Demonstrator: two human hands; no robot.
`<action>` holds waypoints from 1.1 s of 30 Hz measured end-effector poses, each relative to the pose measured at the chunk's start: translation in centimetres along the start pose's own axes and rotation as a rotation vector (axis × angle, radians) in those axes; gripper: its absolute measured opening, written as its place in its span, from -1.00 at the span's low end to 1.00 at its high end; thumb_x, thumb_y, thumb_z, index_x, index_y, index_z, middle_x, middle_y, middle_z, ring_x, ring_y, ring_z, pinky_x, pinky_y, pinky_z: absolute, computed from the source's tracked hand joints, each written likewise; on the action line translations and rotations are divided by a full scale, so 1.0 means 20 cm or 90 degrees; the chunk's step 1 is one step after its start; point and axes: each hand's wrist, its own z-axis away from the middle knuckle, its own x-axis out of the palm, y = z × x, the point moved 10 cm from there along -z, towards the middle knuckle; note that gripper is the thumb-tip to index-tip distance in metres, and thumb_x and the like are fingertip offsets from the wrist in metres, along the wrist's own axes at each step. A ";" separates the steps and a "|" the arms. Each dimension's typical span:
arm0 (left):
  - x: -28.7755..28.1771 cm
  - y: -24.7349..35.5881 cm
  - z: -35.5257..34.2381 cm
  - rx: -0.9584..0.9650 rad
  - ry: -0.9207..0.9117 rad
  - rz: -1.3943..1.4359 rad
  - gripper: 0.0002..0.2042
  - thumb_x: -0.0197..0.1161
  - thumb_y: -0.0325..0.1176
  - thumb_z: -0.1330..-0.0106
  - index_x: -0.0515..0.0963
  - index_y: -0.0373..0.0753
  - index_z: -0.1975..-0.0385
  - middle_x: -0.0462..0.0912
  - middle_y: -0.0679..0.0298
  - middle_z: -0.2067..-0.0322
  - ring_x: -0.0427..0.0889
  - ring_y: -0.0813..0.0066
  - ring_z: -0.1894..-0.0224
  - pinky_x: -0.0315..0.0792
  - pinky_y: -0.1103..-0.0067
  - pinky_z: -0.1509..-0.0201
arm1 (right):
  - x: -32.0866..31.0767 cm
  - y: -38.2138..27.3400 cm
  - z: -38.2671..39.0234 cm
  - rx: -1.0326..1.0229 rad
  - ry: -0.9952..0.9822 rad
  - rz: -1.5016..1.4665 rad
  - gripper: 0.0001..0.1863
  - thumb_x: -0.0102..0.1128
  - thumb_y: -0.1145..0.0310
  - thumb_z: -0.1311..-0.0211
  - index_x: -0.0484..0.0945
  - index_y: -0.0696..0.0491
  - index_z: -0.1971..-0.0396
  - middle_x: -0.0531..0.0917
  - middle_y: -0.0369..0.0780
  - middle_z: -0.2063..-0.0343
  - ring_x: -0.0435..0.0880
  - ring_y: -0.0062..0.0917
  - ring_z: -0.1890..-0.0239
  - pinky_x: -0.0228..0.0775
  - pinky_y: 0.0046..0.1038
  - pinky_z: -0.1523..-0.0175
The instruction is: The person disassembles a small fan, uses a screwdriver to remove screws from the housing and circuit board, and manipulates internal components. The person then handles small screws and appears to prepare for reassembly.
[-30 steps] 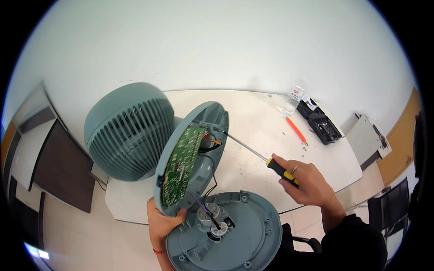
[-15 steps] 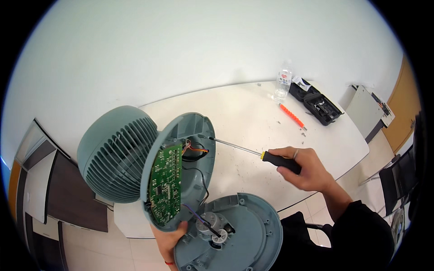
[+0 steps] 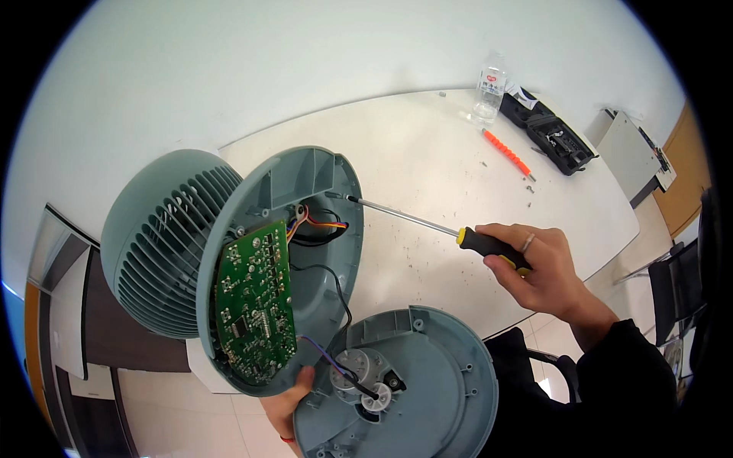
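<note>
My right hand (image 3: 534, 271) grips a yellow-and-black screwdriver (image 3: 408, 214), whose tip reaches into the upper right part of an opened grey-green housing (image 3: 321, 172). Inside that housing are a green circuit board (image 3: 252, 305) and coloured wires (image 3: 321, 225). My left hand (image 3: 282, 404), partly hidden, has its fingers closed on the housing's lower edge. A round grey-green base (image 3: 427, 389) with a grey motor (image 3: 350, 369) lies below, joined to it by wires. Behind the housing, at left, is the ribbed fan head (image 3: 156, 237).
On the white table (image 3: 401, 145) are an orange tool (image 3: 505, 153), small loose screws (image 3: 529, 191), a water bottle (image 3: 489, 88) and an open black case (image 3: 557, 141). A white board (image 3: 624, 149) stands at right, a black chair (image 3: 672, 294) below it. A wall runs behind the table.
The housing, my left hand behind it, has shifted and tilted relative to the base. The screwdriver now lies flatter, its tip still at the housing. The whole view has shifted as the camera moved.
</note>
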 end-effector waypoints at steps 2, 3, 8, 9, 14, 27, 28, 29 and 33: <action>0.03 -0.02 -0.01 -0.027 -0.035 0.008 -0.50 0.38 -0.48 -0.01 0.57 -0.32 -0.06 0.60 0.16 -0.06 0.50 0.28 -0.15 0.26 0.41 -0.32 | -0.01 0.01 0.03 0.014 0.037 -0.080 -0.67 0.12 0.31 -0.37 0.54 0.20 -0.01 0.59 -0.25 0.54 0.39 -0.66 0.75 0.26 -0.63 0.61; 0.02 -0.01 0.00 -0.036 -0.039 0.015 -0.49 0.38 -0.45 -0.03 0.56 -0.32 -0.08 0.58 0.17 -0.08 0.47 0.28 -0.18 0.23 0.40 -0.34 | 0.00 0.02 0.03 0.013 0.051 -0.130 -0.66 0.10 0.32 -0.37 0.53 0.20 -0.02 0.60 -0.23 0.51 0.39 -0.65 0.76 0.25 -0.63 0.63; 0.04 0.07 -0.01 -0.008 0.002 0.103 -0.53 0.36 -0.55 0.02 0.60 -0.34 0.00 0.63 0.14 -0.02 0.54 0.23 -0.11 0.31 0.38 -0.29 | 0.30 0.15 0.13 0.486 -0.206 -0.974 -0.55 -0.10 0.22 -0.43 0.45 0.34 -0.01 0.39 -0.28 0.64 0.13 -0.80 0.83 -0.09 -0.73 0.79; 0.03 0.08 -0.01 0.022 -0.002 0.088 -0.54 0.36 -0.58 0.04 0.62 -0.35 0.02 0.65 0.13 0.00 0.57 0.23 -0.08 0.35 0.38 -0.26 | 0.27 0.14 0.11 0.456 -0.216 -0.868 -0.56 -0.09 0.23 -0.43 0.46 0.33 -0.01 0.39 -0.29 0.64 0.14 -0.79 0.81 -0.06 -0.73 0.76; 0.00 0.03 0.02 0.117 -0.008 0.065 -0.55 0.35 -0.61 0.04 0.62 -0.38 0.03 0.66 0.13 0.01 0.59 0.24 -0.06 0.37 0.39 -0.25 | 0.03 -0.02 0.01 -0.003 -0.038 -0.041 -0.61 0.09 0.43 -0.31 0.51 0.25 -0.09 0.57 -0.27 0.53 0.45 -0.68 0.67 0.29 -0.63 0.55; 0.00 0.09 0.00 0.020 0.051 0.096 -0.50 0.36 -0.59 0.09 0.60 -0.38 0.00 0.67 0.15 0.05 0.60 0.28 -0.01 0.41 0.43 -0.19 | 0.04 0.03 -0.01 0.151 -0.129 -0.118 -0.53 -0.07 0.20 -0.37 0.51 0.31 -0.02 0.51 -0.26 0.65 0.23 -0.76 0.84 0.15 -0.72 0.72; 0.00 0.08 0.00 0.008 0.050 0.117 -0.49 0.36 -0.59 0.10 0.61 -0.38 0.01 0.67 0.15 0.05 0.61 0.28 0.00 0.41 0.43 -0.18 | 0.01 -0.06 -0.02 0.022 -0.076 0.062 -0.53 -0.07 0.21 -0.37 0.50 0.31 -0.03 0.50 -0.26 0.65 0.22 -0.76 0.84 0.14 -0.72 0.72; 0.01 0.07 0.00 -0.005 0.051 0.137 -0.49 0.35 -0.60 0.10 0.61 -0.38 0.01 0.67 0.15 0.05 0.61 0.28 0.00 0.42 0.43 -0.18 | 0.00 -0.10 -0.01 -0.030 -0.042 0.125 -0.53 -0.06 0.21 -0.37 0.49 0.30 -0.04 0.49 -0.27 0.66 0.22 -0.77 0.84 0.14 -0.73 0.72; 0.01 0.08 -0.02 0.035 0.010 0.065 -0.50 0.35 -0.60 0.11 0.62 -0.37 0.02 0.67 0.15 0.05 0.60 0.28 -0.01 0.42 0.42 -0.18 | 0.10 0.09 0.07 0.240 -0.041 -0.437 -0.54 -0.04 0.22 -0.38 0.46 0.30 -0.07 0.46 -0.29 0.67 0.21 -0.77 0.84 0.12 -0.75 0.73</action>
